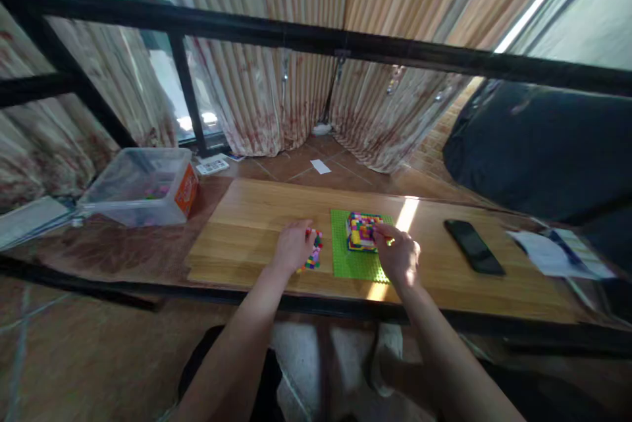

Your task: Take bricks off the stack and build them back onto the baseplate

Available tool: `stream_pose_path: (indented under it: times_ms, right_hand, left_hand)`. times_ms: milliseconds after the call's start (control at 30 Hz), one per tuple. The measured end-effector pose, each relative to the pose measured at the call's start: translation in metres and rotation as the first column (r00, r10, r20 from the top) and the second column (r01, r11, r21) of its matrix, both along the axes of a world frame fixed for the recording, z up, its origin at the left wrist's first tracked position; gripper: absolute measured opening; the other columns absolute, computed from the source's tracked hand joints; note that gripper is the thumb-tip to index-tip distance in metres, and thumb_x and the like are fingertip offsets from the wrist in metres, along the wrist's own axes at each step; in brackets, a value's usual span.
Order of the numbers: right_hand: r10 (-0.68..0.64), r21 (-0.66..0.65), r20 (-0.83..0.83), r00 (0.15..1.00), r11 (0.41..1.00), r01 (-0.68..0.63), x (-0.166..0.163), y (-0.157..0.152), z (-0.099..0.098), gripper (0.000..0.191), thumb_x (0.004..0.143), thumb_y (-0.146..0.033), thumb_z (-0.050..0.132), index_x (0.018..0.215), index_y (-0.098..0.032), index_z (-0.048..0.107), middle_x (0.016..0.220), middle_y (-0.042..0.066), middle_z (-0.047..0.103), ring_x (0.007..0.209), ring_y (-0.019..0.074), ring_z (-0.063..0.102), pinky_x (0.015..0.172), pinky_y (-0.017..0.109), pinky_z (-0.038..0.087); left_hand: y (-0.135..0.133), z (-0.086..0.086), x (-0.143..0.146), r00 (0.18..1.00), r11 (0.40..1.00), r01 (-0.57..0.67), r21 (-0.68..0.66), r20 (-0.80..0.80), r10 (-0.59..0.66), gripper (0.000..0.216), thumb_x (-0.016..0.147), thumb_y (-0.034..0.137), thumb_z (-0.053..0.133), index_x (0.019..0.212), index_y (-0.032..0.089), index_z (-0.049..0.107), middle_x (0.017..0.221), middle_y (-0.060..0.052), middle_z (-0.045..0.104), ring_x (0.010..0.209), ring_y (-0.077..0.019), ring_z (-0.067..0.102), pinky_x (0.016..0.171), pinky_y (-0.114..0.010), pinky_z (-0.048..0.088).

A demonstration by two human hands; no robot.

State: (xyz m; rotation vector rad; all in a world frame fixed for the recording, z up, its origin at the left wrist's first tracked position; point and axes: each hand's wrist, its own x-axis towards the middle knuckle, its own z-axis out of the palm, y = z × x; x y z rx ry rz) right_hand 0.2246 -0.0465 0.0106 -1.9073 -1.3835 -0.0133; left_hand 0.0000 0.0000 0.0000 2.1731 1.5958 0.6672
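A multicoloured block of small toy bricks (363, 231) stands on a green studded baseplate (345, 267). My right hand (399, 256) is at the block's right side, thumb and forefinger pinched together at its top edge. A tiny brick seems to be between these fingertips, though its shape is hard to make out. To the left of the baseplate, my left hand (295, 245) rests by a small heap of loose coloured bricks (314, 256). Its fingers are curled down at the heap's upper left and partly hidden, so what they hold cannot be made out.
The wooden tabletop (247, 224) carries a black phone (474, 247) on the right, with papers (553, 254) beyond it. At the left is a clear plastic bin (138, 188) with some bricks inside. A dark metal rail (296, 35) crosses in front of the curtains.
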Motion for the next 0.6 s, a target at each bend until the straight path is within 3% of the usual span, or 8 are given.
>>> stream_pose_path:
  times_ms: [167,367,600]
  right_hand:
    - [0.004,0.044,-0.080,0.997,0.999,0.000,0.000,0.000,-0.002,0.033,0.081,-0.043,0.055,0.089,-0.019,0.076,0.083,0.010,0.075,0.069,0.0205,0.066,0.072,0.035,0.050]
    - [-0.039,0.084,-0.318,0.947,0.994,0.069,0.000,0.004,-0.007,0.034,0.074,-0.047,0.063,0.089,-0.018,0.074,0.076,0.008,0.072,0.067,0.0201,0.065,0.068,0.034,0.050]
    - [-0.227,0.054,-0.204,0.952,0.969,0.242,-0.001,0.011,-0.006,0.046,0.072,-0.055,0.061,0.096,-0.016,0.072,0.093,0.014,0.066,0.080,0.0234,0.058,0.078,0.041,0.045]
  left_hand:
    - [0.000,-0.001,0.000,1.000,1.000,0.006,0.002,0.000,-0.006,0.034,0.091,0.026,0.048,0.120,0.012,0.060,0.117,-0.012,0.067,0.111,-0.0222,0.059,0.099,-0.035,0.044]
    - [0.001,-0.001,0.000,1.000,1.000,0.008,0.002,0.007,-0.008,0.033,0.091,0.026,0.048,0.118,0.012,0.061,0.115,-0.012,0.067,0.110,-0.0219,0.059,0.098,-0.034,0.044]
    - [0.001,0.001,0.001,1.000,1.000,0.010,0.003,0.011,-0.010,0.033,0.091,0.025,0.048,0.119,0.013,0.060,0.119,-0.012,0.065,0.113,-0.0215,0.058,0.100,-0.034,0.043]
